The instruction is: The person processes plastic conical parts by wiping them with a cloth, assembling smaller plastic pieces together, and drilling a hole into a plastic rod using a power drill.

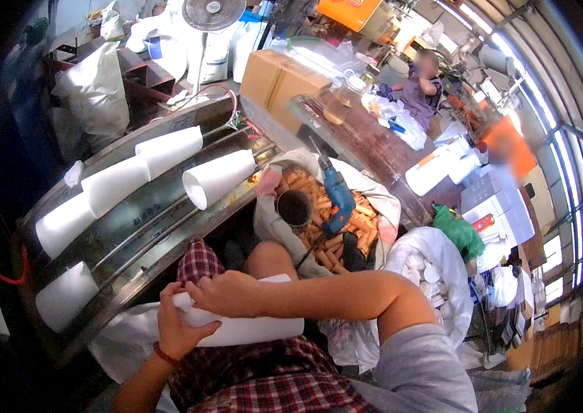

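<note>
Across my lap lies a long white tapered tube (253, 332), its left end between my two hands. My left hand (175, 327) curls round that end, thumb along the near side and fingers on the far side. Reaching over the tube from the right, my right hand (221, 292) has its fingers closed against the same end, by a small white part (182, 300) that shows between the hands. Whatever the right fingertips grip is hidden. Beyond the left hand, a similar white tapered tube (67, 296) rests on a metal rack.
More white tubes lie on the long metal rack (147, 213) at left. Ahead, a blue power drill (336, 193) rests on a sack of tan tubular pieces (367, 224), beside a dark round container (294, 208). White pieces fill another sack (453, 275). A person (419, 93) sits beyond the wooden table (374, 162).
</note>
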Motion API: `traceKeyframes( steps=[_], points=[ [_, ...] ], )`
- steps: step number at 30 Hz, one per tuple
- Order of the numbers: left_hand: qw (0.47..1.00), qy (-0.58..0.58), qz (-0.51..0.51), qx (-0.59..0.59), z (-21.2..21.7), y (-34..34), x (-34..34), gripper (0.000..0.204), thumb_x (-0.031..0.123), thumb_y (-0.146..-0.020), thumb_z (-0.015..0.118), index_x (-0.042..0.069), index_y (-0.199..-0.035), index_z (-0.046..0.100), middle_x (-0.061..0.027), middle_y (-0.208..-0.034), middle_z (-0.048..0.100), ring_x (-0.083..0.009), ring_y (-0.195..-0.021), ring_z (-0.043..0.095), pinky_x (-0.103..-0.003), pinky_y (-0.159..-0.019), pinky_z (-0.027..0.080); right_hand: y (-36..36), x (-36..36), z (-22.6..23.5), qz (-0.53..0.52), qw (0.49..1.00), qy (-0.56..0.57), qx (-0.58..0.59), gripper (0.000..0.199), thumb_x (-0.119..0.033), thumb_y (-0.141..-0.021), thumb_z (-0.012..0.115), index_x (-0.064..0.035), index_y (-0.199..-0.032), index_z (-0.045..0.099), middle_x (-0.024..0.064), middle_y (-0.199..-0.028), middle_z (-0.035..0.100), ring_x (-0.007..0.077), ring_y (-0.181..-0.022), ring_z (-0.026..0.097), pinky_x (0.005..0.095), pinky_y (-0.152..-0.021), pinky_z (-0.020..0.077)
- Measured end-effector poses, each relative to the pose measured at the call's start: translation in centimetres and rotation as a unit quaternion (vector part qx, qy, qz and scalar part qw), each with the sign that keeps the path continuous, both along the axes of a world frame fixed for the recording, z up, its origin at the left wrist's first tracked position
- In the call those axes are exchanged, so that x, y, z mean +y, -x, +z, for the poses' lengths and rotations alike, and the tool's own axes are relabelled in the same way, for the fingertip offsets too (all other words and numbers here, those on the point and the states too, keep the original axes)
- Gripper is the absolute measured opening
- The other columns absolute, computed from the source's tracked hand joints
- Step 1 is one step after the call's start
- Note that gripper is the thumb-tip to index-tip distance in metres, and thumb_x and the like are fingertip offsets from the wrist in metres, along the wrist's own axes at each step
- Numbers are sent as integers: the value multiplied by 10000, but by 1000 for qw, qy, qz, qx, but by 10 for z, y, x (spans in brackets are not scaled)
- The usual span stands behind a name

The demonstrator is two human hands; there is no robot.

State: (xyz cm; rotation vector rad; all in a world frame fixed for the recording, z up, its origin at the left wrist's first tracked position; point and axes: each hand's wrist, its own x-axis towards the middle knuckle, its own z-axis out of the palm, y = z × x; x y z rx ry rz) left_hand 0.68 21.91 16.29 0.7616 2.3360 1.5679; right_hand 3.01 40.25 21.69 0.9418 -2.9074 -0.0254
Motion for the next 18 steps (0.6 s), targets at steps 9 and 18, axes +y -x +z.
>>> traceKeyframes(
  steps=[9,18],
  points=[
    [995,26,-16,92,-7,-7,-12,876,254,-491,851,67,-1189,356,-158,-1090,518,-294,-991,543,-396,-849,441,24,-2,-6,-73,781,285,-551,410,-365,-924,480,38,-991,511,174,-757,634,305,-698,651,451,-631,498],
    [999,-34,4,-25,-8,8,8,765,233,-537,849,37,-1128,404,-123,-997,519,-271,-910,549,-378,-798,452,-6,10,4,-1,996,-48,69,194,-205,-798,548,-47,-907,519,-13,-597,474,115,-491,534,239,-371,419]
  ],
)
